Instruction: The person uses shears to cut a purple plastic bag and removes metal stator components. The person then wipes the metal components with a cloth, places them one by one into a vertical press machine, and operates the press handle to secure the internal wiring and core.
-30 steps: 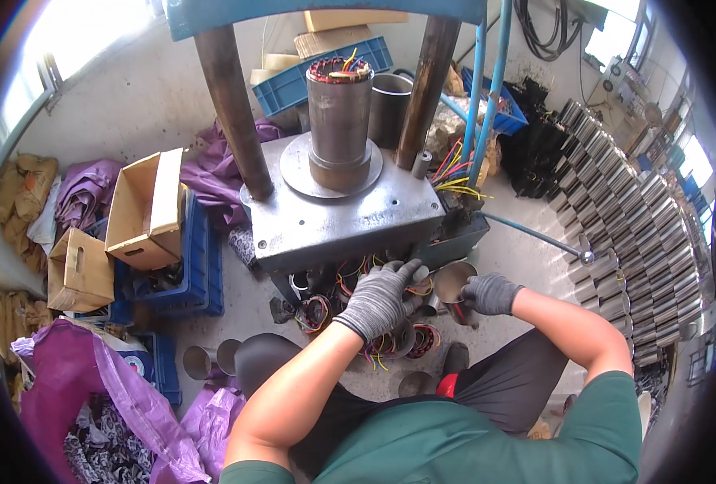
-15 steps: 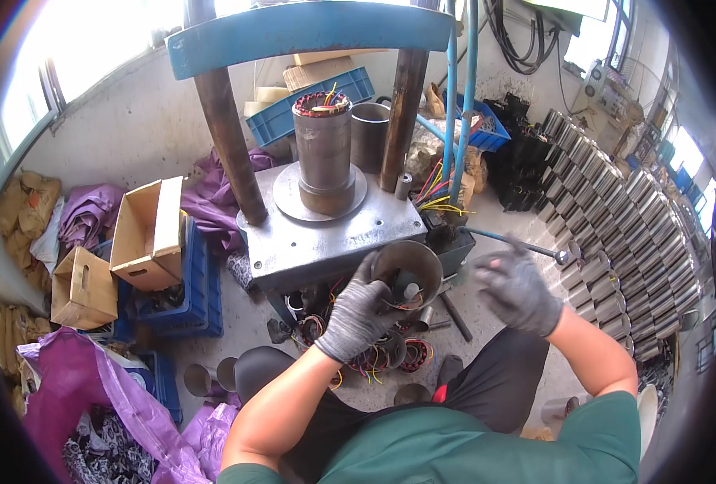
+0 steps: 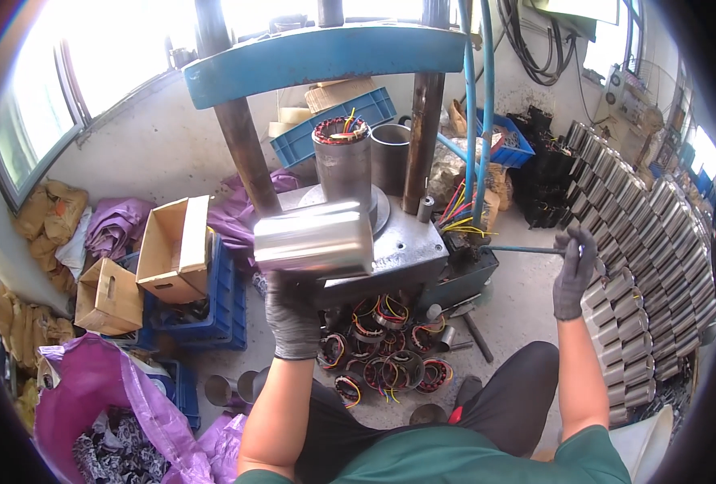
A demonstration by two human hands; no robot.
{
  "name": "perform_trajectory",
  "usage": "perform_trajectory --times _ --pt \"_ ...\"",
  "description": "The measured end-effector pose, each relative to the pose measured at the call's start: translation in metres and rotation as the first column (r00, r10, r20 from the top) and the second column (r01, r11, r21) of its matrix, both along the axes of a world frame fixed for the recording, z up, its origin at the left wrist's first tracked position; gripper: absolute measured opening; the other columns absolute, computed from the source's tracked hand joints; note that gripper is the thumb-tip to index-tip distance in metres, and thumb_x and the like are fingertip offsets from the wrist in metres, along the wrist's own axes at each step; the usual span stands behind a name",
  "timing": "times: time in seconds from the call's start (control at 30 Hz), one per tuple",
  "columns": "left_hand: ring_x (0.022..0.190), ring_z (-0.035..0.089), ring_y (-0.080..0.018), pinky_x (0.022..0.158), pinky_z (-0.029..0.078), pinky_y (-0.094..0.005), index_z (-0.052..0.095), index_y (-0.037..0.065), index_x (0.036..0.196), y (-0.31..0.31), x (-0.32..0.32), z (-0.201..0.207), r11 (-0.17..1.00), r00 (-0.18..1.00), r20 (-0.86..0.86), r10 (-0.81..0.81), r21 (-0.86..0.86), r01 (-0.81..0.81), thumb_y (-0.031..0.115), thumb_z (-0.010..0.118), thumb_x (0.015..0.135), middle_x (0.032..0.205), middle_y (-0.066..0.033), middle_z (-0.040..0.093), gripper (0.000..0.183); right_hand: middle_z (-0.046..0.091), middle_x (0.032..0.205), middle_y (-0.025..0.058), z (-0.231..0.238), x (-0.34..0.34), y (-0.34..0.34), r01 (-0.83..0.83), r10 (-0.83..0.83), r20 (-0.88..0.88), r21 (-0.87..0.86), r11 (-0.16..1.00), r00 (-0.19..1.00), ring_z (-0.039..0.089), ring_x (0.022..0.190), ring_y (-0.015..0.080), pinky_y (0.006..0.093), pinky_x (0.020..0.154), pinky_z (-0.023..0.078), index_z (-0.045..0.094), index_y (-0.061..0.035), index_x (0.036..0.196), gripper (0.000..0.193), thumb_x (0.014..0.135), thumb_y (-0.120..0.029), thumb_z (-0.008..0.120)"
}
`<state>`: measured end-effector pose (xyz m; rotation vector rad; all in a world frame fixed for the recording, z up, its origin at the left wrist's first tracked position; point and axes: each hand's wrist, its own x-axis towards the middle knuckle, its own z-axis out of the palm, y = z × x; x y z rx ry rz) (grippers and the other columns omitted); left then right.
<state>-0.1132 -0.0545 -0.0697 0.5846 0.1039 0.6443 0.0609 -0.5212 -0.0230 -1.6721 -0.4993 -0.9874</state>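
Observation:
My gloved left hand (image 3: 293, 315) holds up a bare metal cylinder (image 3: 313, 239), turned on its side and smeared by motion, in front of the press bed (image 3: 406, 248). Behind it, an upright steel cylinder with a wound stator core (image 3: 342, 133) at its top stands on the press; its base is partly hidden. Over on the right, my gloved right hand (image 3: 573, 278) closes around the end of a thin lever (image 3: 523, 249) that sticks out from the press's side. The lever's knob is mostly covered by the fingers.
A blue crossbeam (image 3: 325, 64) on steel columns spans the press. Several wound stators (image 3: 390, 371) lie on the floor below. Stacked metal cylinders (image 3: 640, 218) line the right. Wooden boxes (image 3: 172, 250), blue crates (image 3: 229, 298) and a purple sack (image 3: 83, 395) stand left.
The metal cylinder has risen leftward in my left hand and tipped onto its side. My right hand has moved right and taken hold of the lever's end. The whole view has shifted slightly.

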Motion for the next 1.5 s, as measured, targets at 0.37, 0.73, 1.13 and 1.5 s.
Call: perform_trajectory --times 0.37,0.73,1.13,1.5 --pt "0.114 0.063 -0.0316 0.112 0.046 -0.0530 0.068 0.009 0.113 0.030 0.025 0.002 0.954 0.985 0.173 0.018 -0.298 0.035 0.054 0.058 0.101 0.112 -0.0150 0.069 0.048 0.063 0.111 0.0049 0.054 0.110 0.057 0.051 -0.036 -0.091 0.176 0.983 0.995 0.065 0.089 0.0106 0.0245 0.076 0.056 0.048 -0.0092 0.150 0.045 0.106 -0.012 0.055" --pt "0.103 0.066 -0.0191 0.098 0.056 -0.0407 0.063 0.005 0.111 0.065 0.072 0.117 0.629 0.849 0.276 0.451 0.576 -0.522 0.031 0.071 0.100 0.104 -0.0060 0.067 0.029 0.064 0.113 0.0085 0.053 0.098 0.059 0.054 -0.043 -0.043 0.285 0.957 0.998 0.061 0.104 0.0163 0.0332 0.096 0.051 0.055 -0.0036 0.143 0.041 0.101 -0.005 0.058" --pt "0.082 0.061 -0.0144 0.074 0.053 -0.0306 0.063 0.002 0.098 0.102 0.147 0.153 0.331 0.754 0.162 0.636 0.826 -0.456 0.036 0.077 0.096 0.091 -0.0026 0.064 0.037 0.066 0.109 0.0121 0.059 0.091 0.058 0.203 -0.215 0.050 0.181 0.962 0.975 0.064 0.100 0.0244 0.0377 0.091 0.053 0.059 -0.0025 0.133 0.034 0.099 -0.003 0.061" --pt "0.074 0.063 -0.0160 0.064 0.055 -0.0298 0.064 0.007 0.096 0.117 0.202 0.239 0.544 0.864 -0.159 0.478 0.825 -0.150 0.042 0.074 0.096 0.087 -0.0054 0.066 0.037 0.066 0.108 0.0125 0.065 0.084 0.059 0.201 -0.213 0.041 0.200 0.959 0.976 0.065 0.097 0.0237 0.0362 0.089 0.055 0.063 -0.0031 0.125 0.025 0.100 -0.004 0.060"
